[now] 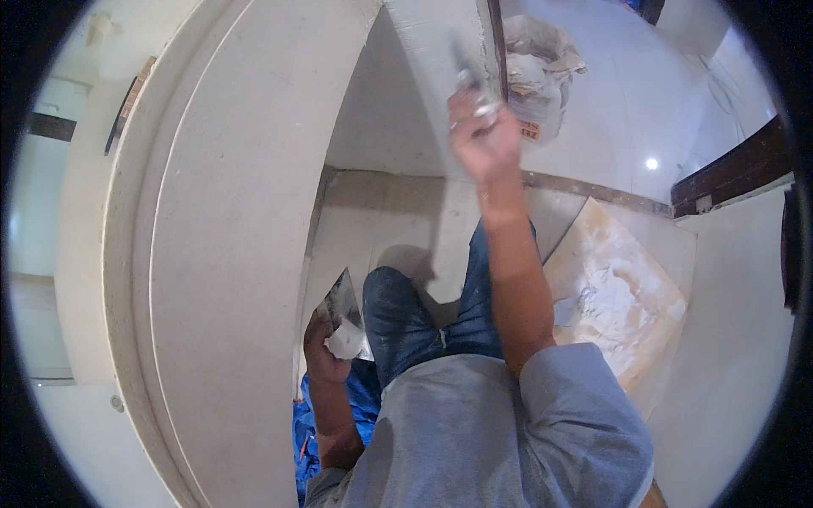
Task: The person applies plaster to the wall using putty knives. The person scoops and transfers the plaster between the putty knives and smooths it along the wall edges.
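Note:
My left hand [322, 351], low beside my left knee, grips a flat metal plate [341, 292] with a pointed corner. On that plate, by my fingers, sits a lump of white putty [343, 340]. Stretched far forward, my right hand [487, 140] is closed around the handle of a putty knife [464, 66], smeared by motion. The knife's blade is in front of the white wall panel [423, 42]; whether it touches the surface I cannot tell.
A white curved-edge panel [229, 254] rises on my left. A sheet with white powder and putty [622, 296] lies on the floor at my right. An open bag [542, 76] stands beyond the dark frame edge. Blue plastic [305, 423] lies near my left forearm.

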The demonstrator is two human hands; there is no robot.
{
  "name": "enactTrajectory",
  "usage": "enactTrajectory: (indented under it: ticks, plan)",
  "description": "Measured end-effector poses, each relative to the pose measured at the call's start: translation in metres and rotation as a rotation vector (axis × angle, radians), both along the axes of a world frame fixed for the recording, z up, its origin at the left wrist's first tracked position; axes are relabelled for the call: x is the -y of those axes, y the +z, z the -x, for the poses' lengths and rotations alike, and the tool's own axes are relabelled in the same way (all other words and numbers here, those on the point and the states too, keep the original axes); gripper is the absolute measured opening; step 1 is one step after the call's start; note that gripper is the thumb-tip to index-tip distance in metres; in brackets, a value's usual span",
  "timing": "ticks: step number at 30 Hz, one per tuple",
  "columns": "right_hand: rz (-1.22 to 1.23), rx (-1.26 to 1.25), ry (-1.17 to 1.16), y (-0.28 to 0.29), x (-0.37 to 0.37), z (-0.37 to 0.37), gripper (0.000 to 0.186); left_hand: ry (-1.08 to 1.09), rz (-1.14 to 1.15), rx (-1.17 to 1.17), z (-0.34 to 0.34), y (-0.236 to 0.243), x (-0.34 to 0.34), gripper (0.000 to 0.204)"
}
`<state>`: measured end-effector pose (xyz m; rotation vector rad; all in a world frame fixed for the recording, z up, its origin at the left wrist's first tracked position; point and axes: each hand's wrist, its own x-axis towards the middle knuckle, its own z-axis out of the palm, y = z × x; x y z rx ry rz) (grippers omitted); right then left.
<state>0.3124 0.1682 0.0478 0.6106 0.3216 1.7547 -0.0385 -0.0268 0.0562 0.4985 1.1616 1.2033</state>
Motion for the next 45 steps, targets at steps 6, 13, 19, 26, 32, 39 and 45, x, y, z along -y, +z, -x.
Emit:
enactTrajectory:
  ticks: [6,13,19,26,32,39,45]
  plan:
    - [0.289,0.547,0.094,-0.010,-0.068,0.109,0.022,0.029,0.068,0.020,0.017,-0.012,0.002,0.043]
    - [0.132,0.041,0.130,-0.008,-0.120,0.083,0.030,-0.016,0.036,0.055,0.013,-0.014,-0.002,0.044]
    - [0.084,0.033,0.035,0.028,-0.069,0.014,0.033,-0.023,-0.006,0.101,0.003,-0.001,0.000,0.048]
    - [-0.088,-0.176,0.011,0.028,-0.003,-0.039,0.029,-0.033,-0.008,0.100,0.018,-0.017,0.002,0.044]
    - [0.267,0.464,-0.054,-0.024,-0.003,0.054,0.027,0.037,0.023,0.033,0.014,-0.012,0.006,0.039]
    - [0.361,0.235,0.114,-0.023,-0.084,0.099,0.024,-0.036,-0.004,0.034,-0.002,-0.001,-0.002,0.040]
    - [0.330,0.170,0.026,-0.008,-0.095,0.060,0.026,-0.041,-0.013,0.060,-0.001,-0.006,-0.004,0.049]
